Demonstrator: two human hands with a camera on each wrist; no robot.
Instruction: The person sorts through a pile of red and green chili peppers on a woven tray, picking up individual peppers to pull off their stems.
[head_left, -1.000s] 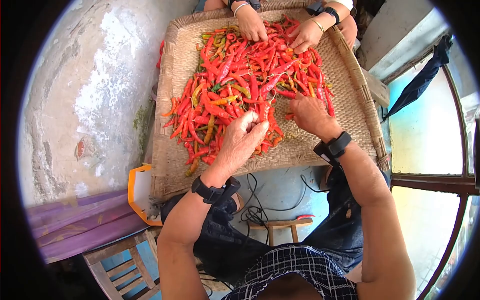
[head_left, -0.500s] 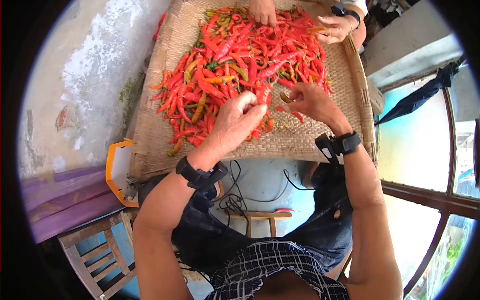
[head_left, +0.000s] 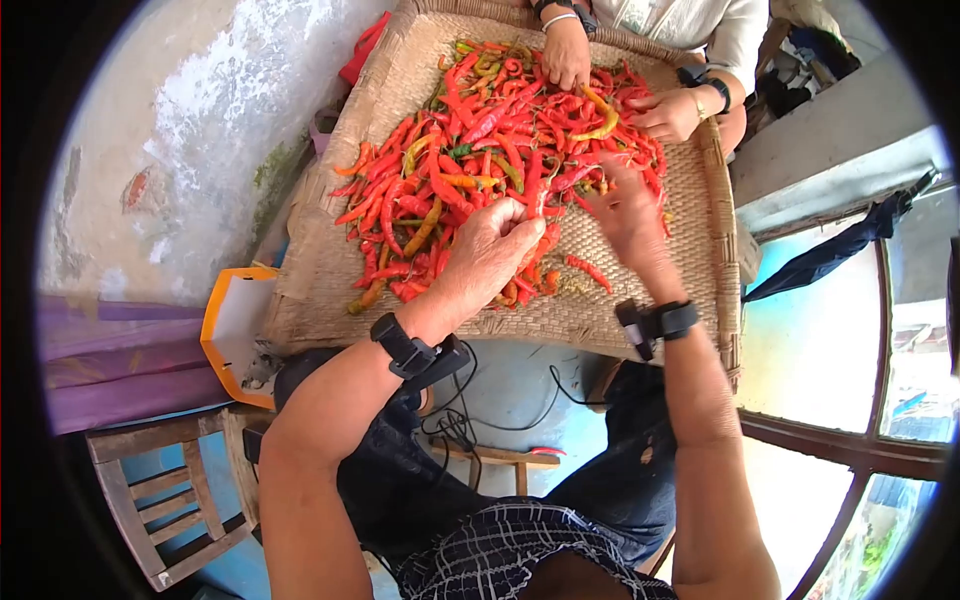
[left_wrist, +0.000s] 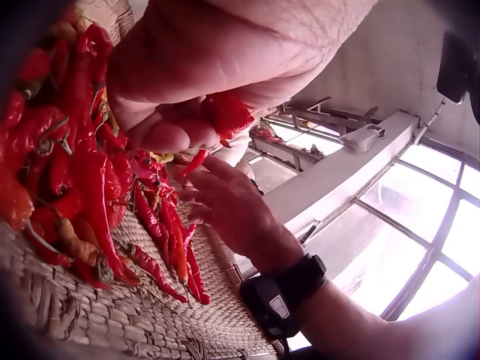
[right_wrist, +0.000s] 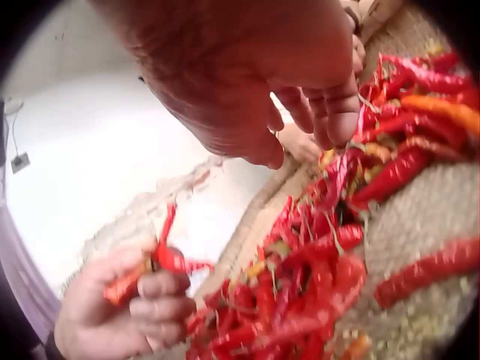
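Observation:
My left hand (head_left: 490,250) pinches a few red chili peppers (right_wrist: 169,257) between thumb and curled fingers, just above the near side of the pile. In the left wrist view one held pepper (left_wrist: 227,112) pokes out past the fingertips. My right hand (head_left: 632,222), blurred, reaches over the right side of the pile. Its fingers are spread, and the right wrist view shows nothing between them. The chili pile (head_left: 445,185), mostly red with some yellow, orange and green ones, lies on a woven tray (head_left: 708,230). A single red chili (head_left: 590,272) lies apart near the front.
Across the tray sits another person, one hand (head_left: 568,50) at the pile's far edge and the other (head_left: 668,115) at its right. An orange-edged box (head_left: 238,320) and a wooden chair (head_left: 180,490) stand left. Cables (head_left: 455,425) lie on the floor below.
My right hand has moved forward over the pile, and the brownish pepper it pinched is gone from its fingers. My left hand keeps its grip. The other person's right-side hand has returned to the pile.

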